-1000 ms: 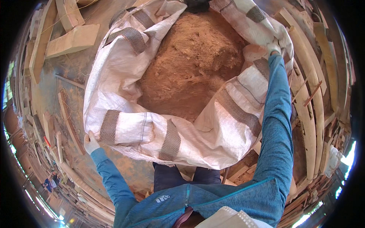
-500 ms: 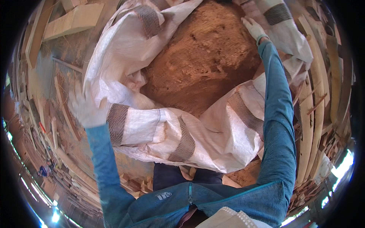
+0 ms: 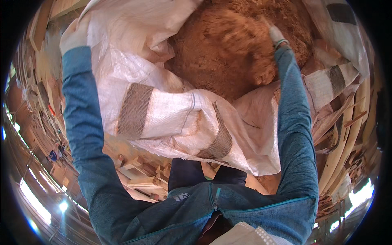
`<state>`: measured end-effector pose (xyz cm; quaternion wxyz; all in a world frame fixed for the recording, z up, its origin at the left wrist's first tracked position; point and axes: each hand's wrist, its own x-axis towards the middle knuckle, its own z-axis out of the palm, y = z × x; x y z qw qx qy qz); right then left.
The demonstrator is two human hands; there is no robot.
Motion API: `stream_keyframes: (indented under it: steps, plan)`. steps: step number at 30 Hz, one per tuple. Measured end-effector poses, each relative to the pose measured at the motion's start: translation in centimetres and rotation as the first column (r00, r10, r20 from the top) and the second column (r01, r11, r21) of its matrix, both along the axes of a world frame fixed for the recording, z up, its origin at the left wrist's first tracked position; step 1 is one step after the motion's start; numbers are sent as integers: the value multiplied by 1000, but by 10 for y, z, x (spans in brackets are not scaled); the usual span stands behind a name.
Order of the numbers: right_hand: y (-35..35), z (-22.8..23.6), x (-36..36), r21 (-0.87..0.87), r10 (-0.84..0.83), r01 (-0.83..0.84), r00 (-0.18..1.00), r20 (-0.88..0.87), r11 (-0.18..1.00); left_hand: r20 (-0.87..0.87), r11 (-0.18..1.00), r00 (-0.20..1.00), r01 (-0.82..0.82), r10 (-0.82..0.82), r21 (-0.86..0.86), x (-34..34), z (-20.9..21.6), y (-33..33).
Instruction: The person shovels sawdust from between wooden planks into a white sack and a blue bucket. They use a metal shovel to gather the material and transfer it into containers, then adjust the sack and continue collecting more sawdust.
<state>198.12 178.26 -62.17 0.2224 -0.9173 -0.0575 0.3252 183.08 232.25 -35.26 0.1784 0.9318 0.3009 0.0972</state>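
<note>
A big white woven sack (image 3: 171, 108) with brown woven stripes lies spread in front of me, its mouth folded wide. Reddish-brown sawdust (image 3: 196, 61) fills the opening, and part of it is blurred by motion. My left hand (image 3: 76, 36), in a white glove, is closed on the sack's rim at the far left; the fold partly covers its fingers. In the sawdust on the right is my right hand (image 3: 277, 35), also gloved. Its fingers are hidden or smeared against the moving sawdust.
Long curved wooden slabs (image 3: 342, 141) lie to the right of the sack. Timber offcuts (image 3: 143, 175) are heaped by my legs, and more planks (image 3: 41, 26) lean at the far left. Past them, long wood pieces cover the floor on the left.
My left hand has moved up and left from open air onto the sack's rim. My right hand has left the sack's right edge for the sawdust, which is now stirred up.
</note>
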Motion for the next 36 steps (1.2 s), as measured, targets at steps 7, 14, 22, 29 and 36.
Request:
stream_keyframes:
  steps: [7,14,22,29,36]
  plan:
    - [120,5,-110,-65,-32,22,987,-158,998,122,985,993,17,4,-171,-23,53,-38]
    - [195,10,-192,38,121,-118,989,-85,992,91,970,992,-61,84,-235,-24,36,-22]
    - [107,51,29,237,-216,2,422,880,971,103,980,992,-51,72,-194,-33,13,-22]
    - [93,10,96,-108,-153,221,885,439,969,265,966,958,-40,109,-254,-24,21,-38]
    - [214,43,10,-165,-113,107,993,-25,980,321,971,934,-88,157,-221,-37,49,-66]
